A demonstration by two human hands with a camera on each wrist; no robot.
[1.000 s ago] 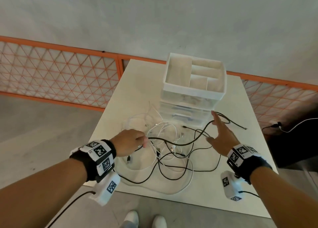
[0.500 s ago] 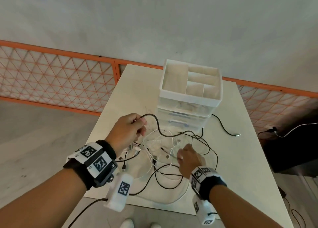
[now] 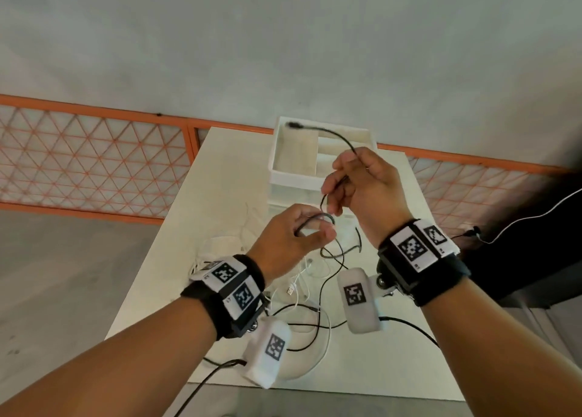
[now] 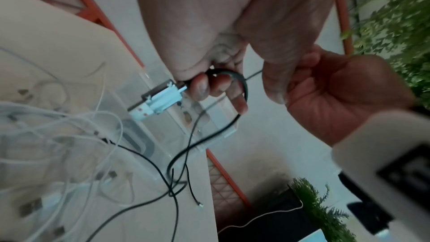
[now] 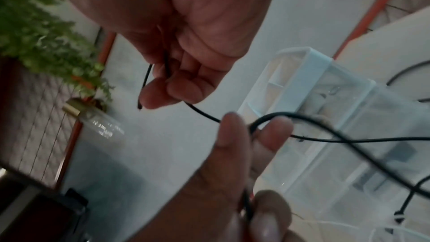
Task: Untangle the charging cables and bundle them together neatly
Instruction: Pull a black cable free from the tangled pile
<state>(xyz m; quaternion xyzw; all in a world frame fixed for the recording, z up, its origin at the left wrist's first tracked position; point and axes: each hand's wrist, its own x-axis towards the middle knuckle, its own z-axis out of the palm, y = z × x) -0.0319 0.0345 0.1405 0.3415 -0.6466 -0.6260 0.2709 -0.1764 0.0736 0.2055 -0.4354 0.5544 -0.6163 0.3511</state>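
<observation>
A black charging cable [image 3: 338, 137] is lifted off the white table [image 3: 220, 180]. Its plug end [image 3: 291, 125] sticks up in front of the drawer organiser. My right hand [image 3: 337, 183] grips the cable near that end, with the fingers curled round it [image 5: 166, 62]. Just below and left, my left hand [image 3: 318, 227] pinches a loop of the same cable [image 4: 235, 76] between thumb and fingers. The rest of the black cable hangs down to the tangle of white cables [image 3: 296, 286] and black cable [image 4: 172, 187] on the table.
A white and clear drawer organiser [image 3: 296, 152] stands at the back of the table behind my hands. An orange lattice fence [image 3: 94, 152] runs along the wall. A thin white wire [image 3: 535, 215] trails at the right, and green plants [image 4: 395, 16] stand nearby.
My right hand has come up out of the tangle and taken hold of the black cable near its plug end. Both hands have risen, lifting the cable in front of the organiser.
</observation>
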